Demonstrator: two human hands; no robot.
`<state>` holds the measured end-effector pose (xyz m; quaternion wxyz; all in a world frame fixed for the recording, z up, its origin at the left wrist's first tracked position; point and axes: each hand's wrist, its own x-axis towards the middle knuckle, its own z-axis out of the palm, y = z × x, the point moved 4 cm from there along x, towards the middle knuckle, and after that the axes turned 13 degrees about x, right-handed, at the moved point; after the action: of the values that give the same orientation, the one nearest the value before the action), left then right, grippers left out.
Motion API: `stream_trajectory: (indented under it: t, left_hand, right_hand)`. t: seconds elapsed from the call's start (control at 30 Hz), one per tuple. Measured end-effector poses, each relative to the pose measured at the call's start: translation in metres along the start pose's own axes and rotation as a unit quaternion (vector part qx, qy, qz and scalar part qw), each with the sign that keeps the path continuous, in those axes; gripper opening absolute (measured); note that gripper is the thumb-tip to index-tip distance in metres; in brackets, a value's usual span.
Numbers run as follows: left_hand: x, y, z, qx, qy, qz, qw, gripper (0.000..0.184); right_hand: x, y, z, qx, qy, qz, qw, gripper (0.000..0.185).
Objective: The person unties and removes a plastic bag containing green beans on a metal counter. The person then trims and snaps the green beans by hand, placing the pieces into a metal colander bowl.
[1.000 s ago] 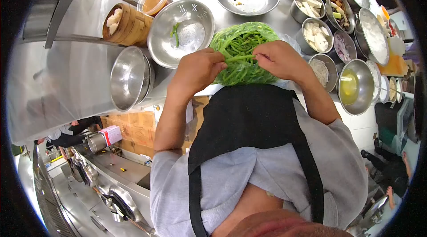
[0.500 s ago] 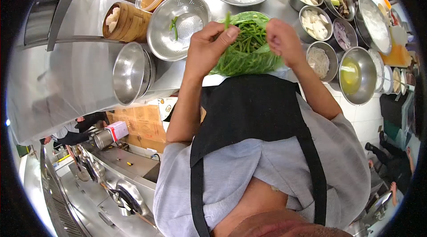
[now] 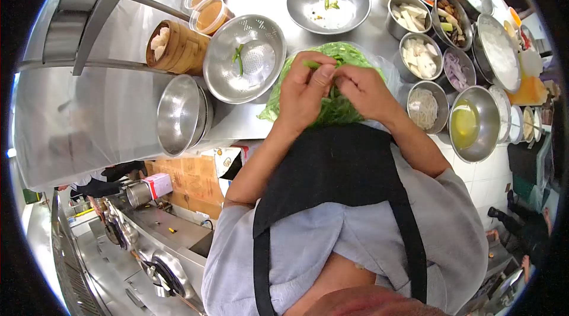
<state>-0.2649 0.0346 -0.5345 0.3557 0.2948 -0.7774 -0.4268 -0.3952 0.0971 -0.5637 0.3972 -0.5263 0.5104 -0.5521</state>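
Steel worktop, kitchen. Green bean is above the green plastic bag, right in front of your black apron. Your left hand has thumb and fingers pinched narrow on it; your right hand is just beside, fingers bunched, grip on the bean: cannot tell. Perforated bowl left of the bag, green pieces inside. Steel bowl beyond the bag. Bamboo steamer farther left; pots of cut food to the right.

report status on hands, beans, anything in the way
Left hand holding green bean; right hand close beside it; green bag beneath, partly hidden by hands.
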Motion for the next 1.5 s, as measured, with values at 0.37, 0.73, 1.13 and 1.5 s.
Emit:
stream_trajectory:
  t: [0.37, 0.73, 1.13, 1.5]
  left_hand:
    - [0.019, -0.030, 0.005, 0.297, -0.105, -0.042, 0.948, 0.028]
    - [0.010, -0.008, -0.049, 0.082, -0.045, -0.190, 0.977, 0.014]
    - [-0.014, 0.028, -0.029, 0.330, -0.088, 0.065, 0.938, 0.022]
    - [-0.007, 0.017, -0.007, 0.328, -0.114, 0.042, 0.937, 0.014]
  right_hand:
    - [0.007, 0.031, -0.041, 0.478, 0.048, 0.135, 0.867, 0.019]
    - [-0.010, 0.028, -0.020, -0.010, -0.056, 0.032, 0.998, 0.030]
    - [-0.008, 0.019, -0.011, -0.100, -0.158, 0.069, 0.980, 0.020]
    - [-0.006, 0.005, -0.005, -0.030, 0.055, 0.008, 0.998, 0.018]
